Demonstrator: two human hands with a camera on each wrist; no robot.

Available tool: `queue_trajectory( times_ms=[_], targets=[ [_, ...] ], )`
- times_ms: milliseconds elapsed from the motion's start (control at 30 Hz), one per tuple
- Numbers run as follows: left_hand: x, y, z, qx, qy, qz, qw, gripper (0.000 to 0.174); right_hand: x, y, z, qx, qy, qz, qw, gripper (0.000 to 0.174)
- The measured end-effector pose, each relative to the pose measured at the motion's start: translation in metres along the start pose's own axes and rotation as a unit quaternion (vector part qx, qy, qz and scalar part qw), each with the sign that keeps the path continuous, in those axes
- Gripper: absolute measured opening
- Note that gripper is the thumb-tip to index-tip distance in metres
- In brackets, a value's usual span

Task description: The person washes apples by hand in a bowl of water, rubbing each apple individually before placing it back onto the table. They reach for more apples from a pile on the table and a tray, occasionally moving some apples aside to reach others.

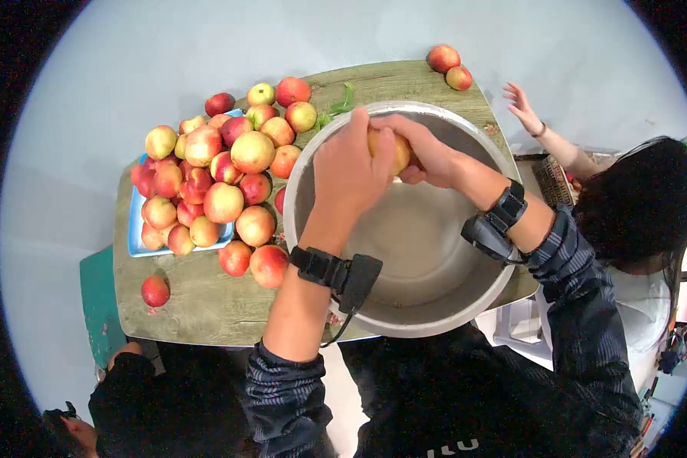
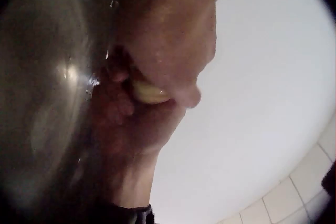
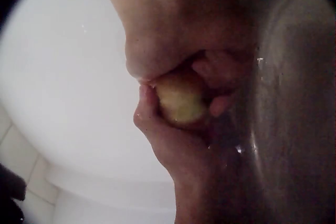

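Over the far part of a large metal basin [image 1: 404, 229], both hands hold one yellowish nectarine [image 1: 395, 153] between them. My left hand [image 1: 349, 164] wraps it from the left, its fingers partly hidden behind the fruit. From the other side my right hand [image 1: 433, 153] curls its fingers around it. In the right wrist view the nectarine [image 3: 181, 100] shows its yellow-green skin between the two palms. Only a small pale patch of the nectarine [image 2: 149, 92] appears in the left wrist view. Wet glints show on the basin's inner wall [image 2: 63, 77].
Left of the basin, many nectarines [image 1: 203, 145] are heaped on a blue tray [image 1: 136, 229] and around it. One nectarine [image 1: 155, 291] lies at the table's [image 1: 206, 317] front left, two more [image 1: 443, 59] at the back right. A person [image 1: 633, 206] sits right; another person's dark sleeve [image 1: 130, 404] shows lower left.
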State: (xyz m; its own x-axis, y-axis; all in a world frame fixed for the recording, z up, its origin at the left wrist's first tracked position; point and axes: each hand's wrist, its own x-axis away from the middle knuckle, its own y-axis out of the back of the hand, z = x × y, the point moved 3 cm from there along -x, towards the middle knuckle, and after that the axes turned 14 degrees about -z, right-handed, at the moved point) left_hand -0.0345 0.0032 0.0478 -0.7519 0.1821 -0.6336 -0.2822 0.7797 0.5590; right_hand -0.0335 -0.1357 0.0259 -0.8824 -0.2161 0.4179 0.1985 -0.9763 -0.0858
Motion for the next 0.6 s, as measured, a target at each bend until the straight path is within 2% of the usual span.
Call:
queue_trajectory(
  times_ms=[100,200,267,300,367,433,533,567,600],
  targets=[
    [0.002,0.001,0.006,-0.006,0.028,0.008,1.000,0.036,0.009,-0.009,0.002,0.049,0.056,-0.038,0.997,0.043],
    [-0.001,-0.002,0.005,-0.024,0.033,0.017,0.999,0.037,0.016,-0.006,0.008,0.084,0.073,-0.125,0.986,0.038],
    [0.003,0.002,0.003,-0.039,0.052,0.013,0.998,0.039,-0.004,0.007,0.000,0.205,0.239,-0.155,0.937,0.035],
    [0.005,0.003,0.002,-0.031,0.060,0.021,0.998,0.039,-0.005,0.007,0.000,0.259,0.316,-0.165,0.898,0.034],
    [0.001,0.006,0.000,-0.017,0.065,0.035,0.997,0.040,-0.007,0.012,-0.004,0.329,0.354,-0.166,0.860,0.033],
    [0.005,0.008,-0.002,-0.002,0.019,0.059,0.998,0.045,-0.004,0.016,0.002,0.374,0.401,-0.197,0.813,0.032],
    [-0.006,0.006,-0.013,0.020,-0.014,0.051,0.998,0.061,-0.033,0.047,0.001,0.172,0.246,-0.313,0.901,0.034],
    [0.001,0.007,-0.017,0.029,-0.010,0.058,0.998,0.067,-0.032,0.050,0.001,0.125,0.225,-0.295,0.920,0.035],
    [-0.001,0.001,-0.013,0.028,0.036,0.071,0.996,0.073,-0.019,0.048,0.009,0.078,0.192,-0.275,0.939,0.037]
  ],
)
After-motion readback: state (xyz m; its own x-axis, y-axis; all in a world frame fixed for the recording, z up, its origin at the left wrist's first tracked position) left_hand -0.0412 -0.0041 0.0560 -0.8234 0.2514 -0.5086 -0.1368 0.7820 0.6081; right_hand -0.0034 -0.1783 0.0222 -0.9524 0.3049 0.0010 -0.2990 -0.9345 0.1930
